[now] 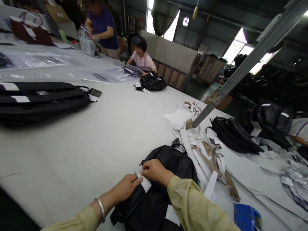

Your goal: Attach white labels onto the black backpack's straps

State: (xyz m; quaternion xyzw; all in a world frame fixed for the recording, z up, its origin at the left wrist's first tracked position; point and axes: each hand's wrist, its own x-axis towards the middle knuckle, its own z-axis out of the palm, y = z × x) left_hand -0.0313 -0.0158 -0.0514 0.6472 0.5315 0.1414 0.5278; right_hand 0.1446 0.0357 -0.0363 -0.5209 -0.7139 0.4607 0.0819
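A black backpack [158,205] lies on the white table in front of me, its top handle and a dark hang tag [176,142] pointing away. Around one of its straps sits a white paper strip [145,183]. My left hand [127,186], with a silver bangle at the wrist, pinches the strip's near side. Fingers of my right hand [154,171] are closed on the strip's upper end. A second white strip [172,214] wraps the other strap, partly behind my right sleeve.
Paper strips and brown tape scraps [214,160] lie right of the backpack, near a blue tape dispenser [247,216]. A slanted metal post [223,80] rises from the table. More black backpacks [43,99] lie left and right. Two people work at the far side.
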